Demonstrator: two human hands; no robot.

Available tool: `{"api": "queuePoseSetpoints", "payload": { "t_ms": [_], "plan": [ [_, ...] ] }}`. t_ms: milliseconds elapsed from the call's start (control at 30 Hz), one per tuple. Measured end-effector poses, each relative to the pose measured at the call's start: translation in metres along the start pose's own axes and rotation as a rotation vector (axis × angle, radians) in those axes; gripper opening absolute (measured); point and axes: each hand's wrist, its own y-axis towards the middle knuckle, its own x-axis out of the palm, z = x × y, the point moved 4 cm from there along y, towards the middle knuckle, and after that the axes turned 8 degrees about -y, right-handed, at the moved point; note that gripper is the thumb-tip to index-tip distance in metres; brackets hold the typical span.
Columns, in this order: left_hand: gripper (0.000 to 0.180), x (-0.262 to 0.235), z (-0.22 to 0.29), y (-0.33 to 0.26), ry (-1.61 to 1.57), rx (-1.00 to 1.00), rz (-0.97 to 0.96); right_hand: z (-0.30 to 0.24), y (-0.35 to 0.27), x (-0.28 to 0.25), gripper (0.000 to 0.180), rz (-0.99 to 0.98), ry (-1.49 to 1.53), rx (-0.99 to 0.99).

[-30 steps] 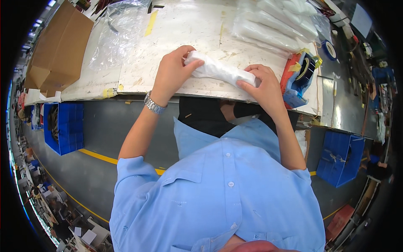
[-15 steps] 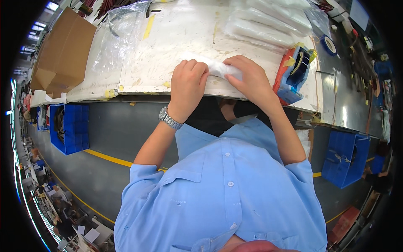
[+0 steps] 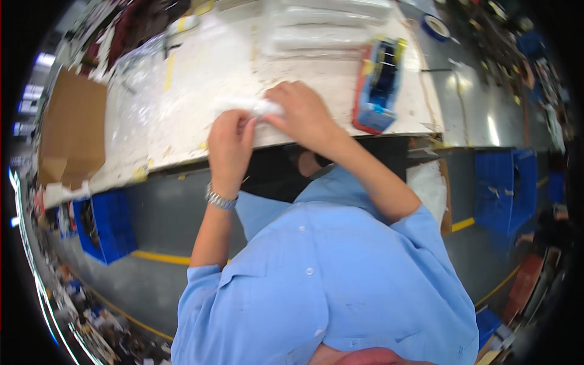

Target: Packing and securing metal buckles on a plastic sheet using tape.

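Observation:
A white, partly see-through plastic bundle (image 3: 263, 107), rolled into a short tube, lies near the worktable's front edge. My left hand (image 3: 230, 141), with a metal watch on its wrist, is closed on the bundle's near side, thumb against bent fingers. My right hand (image 3: 302, 114) curls over the bundle's right end, with the thumb on the near side and fingers beyond. Motion blurs the bundle, and the hands cover parts of it. To the right of my right hand stands a blue and red tape dispenser (image 3: 378, 88).
Clear plastic sheeting (image 3: 135, 91) and an open cardboard box (image 3: 73, 131) are on the left of the white worktable (image 3: 182, 125). Flat white plastic packs (image 3: 325, 36) are stacked at the back. A tape roll (image 3: 435, 27) lies at the right. Blue bins (image 3: 496, 191) stand below table height.
The whole view has turned and shifted, so the table sits differently in it. My hands have come closer together on the bundle, and my left fingers now pinch its near side.

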Motion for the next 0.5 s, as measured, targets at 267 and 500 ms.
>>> {"api": "queuePoseSetpoints", "payload": {
  "t_ms": [267, 500],
  "plan": [
    [0.008, -0.001, -0.01, -0.002, -0.173, -0.13, -0.035, -0.018, -0.091, -0.169, 0.01, 0.378, 0.011, 0.045],
    [0.009, -0.002, -0.022, 0.0, -0.33, -0.224, -0.017, 0.27, -0.159, -0.275, 0.031, 0.36, -0.448, 0.745]
  ]
}}
